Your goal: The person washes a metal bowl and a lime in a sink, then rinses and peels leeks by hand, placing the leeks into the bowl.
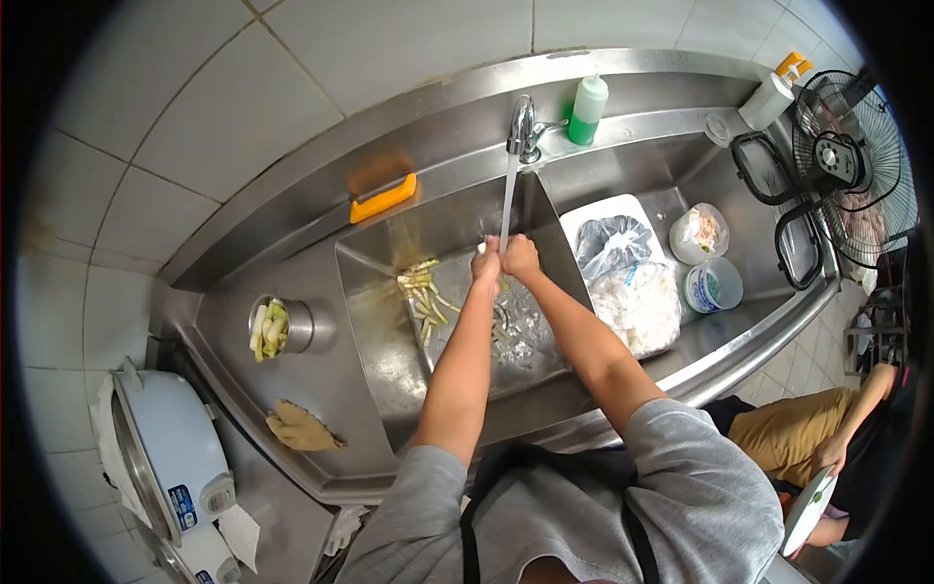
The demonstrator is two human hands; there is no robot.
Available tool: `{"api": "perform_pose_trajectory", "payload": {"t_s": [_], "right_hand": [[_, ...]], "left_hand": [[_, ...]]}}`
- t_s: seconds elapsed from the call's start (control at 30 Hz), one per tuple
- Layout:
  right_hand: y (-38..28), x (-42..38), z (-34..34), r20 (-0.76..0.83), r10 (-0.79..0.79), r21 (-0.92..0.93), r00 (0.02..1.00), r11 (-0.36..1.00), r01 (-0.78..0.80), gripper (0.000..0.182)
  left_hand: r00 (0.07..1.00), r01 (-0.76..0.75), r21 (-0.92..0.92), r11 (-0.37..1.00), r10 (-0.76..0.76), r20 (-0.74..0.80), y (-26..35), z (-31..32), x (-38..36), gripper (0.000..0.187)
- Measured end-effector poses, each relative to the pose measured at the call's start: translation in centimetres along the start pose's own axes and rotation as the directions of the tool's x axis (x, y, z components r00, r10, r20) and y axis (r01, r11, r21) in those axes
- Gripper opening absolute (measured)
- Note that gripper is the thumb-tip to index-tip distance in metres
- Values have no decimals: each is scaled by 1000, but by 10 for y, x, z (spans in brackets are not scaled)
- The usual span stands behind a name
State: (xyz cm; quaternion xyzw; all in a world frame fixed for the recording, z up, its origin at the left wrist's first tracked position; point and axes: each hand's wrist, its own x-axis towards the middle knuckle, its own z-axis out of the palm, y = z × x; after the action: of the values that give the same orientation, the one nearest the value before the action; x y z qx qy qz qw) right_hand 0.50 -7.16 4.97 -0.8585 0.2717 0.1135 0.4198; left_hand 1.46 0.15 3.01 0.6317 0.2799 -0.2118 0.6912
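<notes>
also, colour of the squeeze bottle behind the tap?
Green body with a white cap: the squeeze bottle stands on the sink ledge by the tap. Head view.

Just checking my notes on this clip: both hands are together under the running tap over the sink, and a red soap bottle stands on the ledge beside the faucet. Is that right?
Not quite. In the head view the soap bottle on the ledge beside the faucet is green, not red. The rest holds: the left hand and right hand are together under the running water over the sink.
</notes>
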Motion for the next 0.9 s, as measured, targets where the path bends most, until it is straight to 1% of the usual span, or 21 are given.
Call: {"api": "perform_pose_trajectory", "payload": {"t_s": [0.03, 0.07, 0.1, 0.17, 0.23, 0.3, 0.33, 0.37, 0.4, 0.43, 0.5, 0.53, 0.57, 0.6, 0.63, 0.7, 0.73, 0.77, 0.8, 0.83, 0.9], "right_hand": [[-7, -3, -3, -58, -22, -89, 998, 996, 17, 38], [-10, -4, -4, -49, -34, -114, 998, 993, 28, 38], [-9, -3, -5, -53, -34, -114, 998, 993, 28, 38], [-4, -4, -2, -9, -96, -133, 995, 987, 94, 38], [8, -1, 0, -3, -93, -137, 996, 986, 92, 37], [11, 2, -3, -4, -95, -141, 995, 986, 94, 35], [8, 2, -8, 237, 68, 127, 969, 987, -101, 33], [7, 3, -12, 495, 151, 326, 855, 880, -344, 31], [32, 29, 14, 559, 21, 488, 829, 800, -349, 36], [32, 30, 16, 560, 21, 488, 829, 799, -350, 36], [24, 30, 23, 287, -117, 573, 951, 816, -72, 34], [-10, -6, -14, 328, -34, 510, 944, 848, -147, 31], [-9, -9, -10, 328, -36, 512, 944, 846, -146, 31], [-10, -11, -7, 251, -18, 531, 968, 839, -122, 26], [-7, -5, 0, 172, -2, 548, 985, 831, -94, 23], [1, 12, 14, 260, -62, 449, 964, 891, -64, 28], [3, 17, 21, 219, 20, 696, 976, 698, -171, 29], [7, 22, 28, 207, 112, 874, 972, 426, -235, 30], [6, 19, 27, 137, 77, 928, 987, 340, -156, 29], [7, 21, 25, 138, 75, 928, 988, 338, -156, 29], [8, 21, 17, 29, 31, 836, 999, 547, -42, 27]], "left_hand": [[999, 31, -63, 998, -33, -38, -3, 1, 6, 39], [991, 127, -291, 948, -107, 84, -6, -1, 12, 34], [991, 126, -291, 948, -105, 88, -5, 0, 11, 34], [999, 49, -121, 991, -49, 2, -6, -4, 7, 34], [996, 84, -148, 985, -88, -16, -9, -7, 4, 24], [993, -16, -115, 993, 29, 112, -7, -12, 2, 19], [993, -17, -117, 993, 31, 113, -6, -11, 0, 19], [999, -45, -140, 989, 47, 11, -6, -11, -2, 19], [994, -75, -159, 985, 61, -92, -5, -11, -6, 18], [994, -74, -157, 985, 60, -92, -5, -13, -7, 18], [994, -9, 42, 999, 13, -108, -3, -21, -6, 26], [994, -11, 46, 999, 16, -109, -2, -23, -7, 26], [1000, -6, 5, 1000, 7, -20, -3, -24, -8, 32], [997, -1, -38, 999, 4, 71, 0, -25, -9, 38], [997, -9, -39, 999, 11, 71, 2, -23, -7, 38], [995, -76, 179, 981, 62, 80, 4, -19, -5, 48], [994, -105, 270, 957, 98, 41, 5, -15, -9, 51], [994, -110, 269, 957, 103, 40, 4, -12, -6, 51], [978, -186, 398, 898, 206, -9, -10, -14, 11, 50], [949, -246, 523, 816, 313, -42, -11, -14, 13, 49], [958, -261, 472, 842, 285, 21, -11, -22, 12, 49]]}}
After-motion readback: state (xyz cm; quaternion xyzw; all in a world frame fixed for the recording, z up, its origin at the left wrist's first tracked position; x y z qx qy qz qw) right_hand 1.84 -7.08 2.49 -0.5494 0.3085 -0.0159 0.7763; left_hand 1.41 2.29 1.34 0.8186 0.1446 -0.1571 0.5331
